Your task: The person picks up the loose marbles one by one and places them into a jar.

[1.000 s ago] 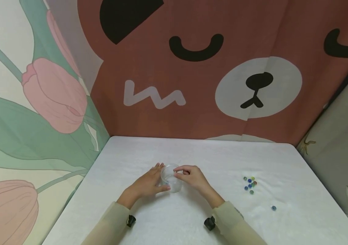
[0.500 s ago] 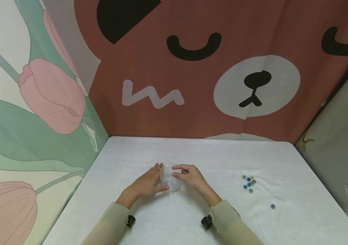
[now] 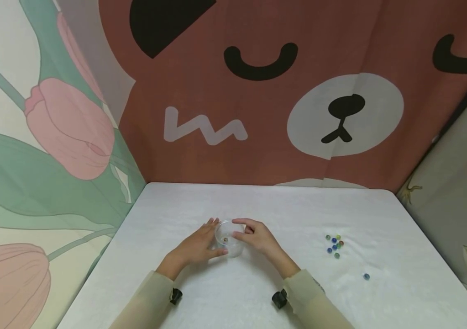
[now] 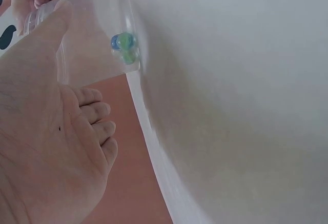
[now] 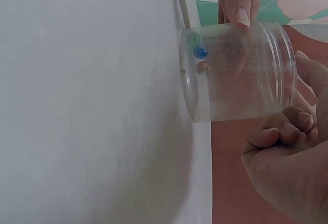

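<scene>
A clear plastic jar (image 3: 235, 250) stands upright on the white table. My left hand (image 3: 200, 244) holds it from the left, thumb in front and fingers along the far side. At the rim's right side is my right hand (image 3: 259, 235), index finger and thumb spread apart. Its other fingers are curled, and a blue marble (image 5: 279, 143), mostly hidden, shows among them in the right wrist view. Inside the jar are a brownish marble (image 5: 203, 68), a blue marble (image 5: 200, 53) and green ones (image 4: 125, 41) near the bottom.
Several loose marbles (image 3: 334, 246) lie grouped on the table (image 3: 282, 205) to the right. A single bluish marble (image 3: 366, 277) lies apart, closer to the front. Printed curtains (image 3: 200, 160) hang behind the table and along its sides.
My right index finger and thumb have parted, and the brownish marble now shows inside the jar. The left hand and the jar have stayed in place.
</scene>
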`<state>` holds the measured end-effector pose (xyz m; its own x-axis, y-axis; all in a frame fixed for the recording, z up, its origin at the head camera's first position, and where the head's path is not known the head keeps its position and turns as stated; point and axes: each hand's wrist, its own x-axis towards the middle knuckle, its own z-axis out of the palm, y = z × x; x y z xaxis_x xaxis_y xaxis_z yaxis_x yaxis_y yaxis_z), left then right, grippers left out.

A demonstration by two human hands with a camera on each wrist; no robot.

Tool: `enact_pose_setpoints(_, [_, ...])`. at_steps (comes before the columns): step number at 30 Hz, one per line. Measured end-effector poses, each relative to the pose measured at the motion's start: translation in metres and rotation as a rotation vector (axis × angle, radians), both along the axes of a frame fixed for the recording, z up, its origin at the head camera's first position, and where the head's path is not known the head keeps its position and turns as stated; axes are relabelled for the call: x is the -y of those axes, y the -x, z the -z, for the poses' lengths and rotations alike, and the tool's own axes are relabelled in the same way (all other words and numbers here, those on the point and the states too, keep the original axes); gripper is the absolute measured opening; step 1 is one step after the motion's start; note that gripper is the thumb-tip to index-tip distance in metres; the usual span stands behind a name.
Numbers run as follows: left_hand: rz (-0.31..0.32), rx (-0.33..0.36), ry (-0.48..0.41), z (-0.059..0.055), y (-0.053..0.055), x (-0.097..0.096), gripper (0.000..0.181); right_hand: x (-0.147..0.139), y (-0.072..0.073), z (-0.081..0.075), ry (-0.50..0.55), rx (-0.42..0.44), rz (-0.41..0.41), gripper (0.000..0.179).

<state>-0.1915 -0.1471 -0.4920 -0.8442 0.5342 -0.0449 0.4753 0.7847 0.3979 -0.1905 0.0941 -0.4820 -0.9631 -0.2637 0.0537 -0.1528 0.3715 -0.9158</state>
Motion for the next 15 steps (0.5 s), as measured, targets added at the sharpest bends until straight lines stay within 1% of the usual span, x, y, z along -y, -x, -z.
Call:
enact_pose_setpoints(8, [-0.007,0.004,-0.009,-0.002,-0.001,0.0,0.1,-0.015,-0.006,-0.004,0.013,0.023,0.033,0.041])
enact_pose_setpoints(15, [-0.014,0.021,-0.02,-0.003,-0.001,-0.001,0.1,-0.032,-0.01,-0.003,0.003,0.038,0.078,0.04])
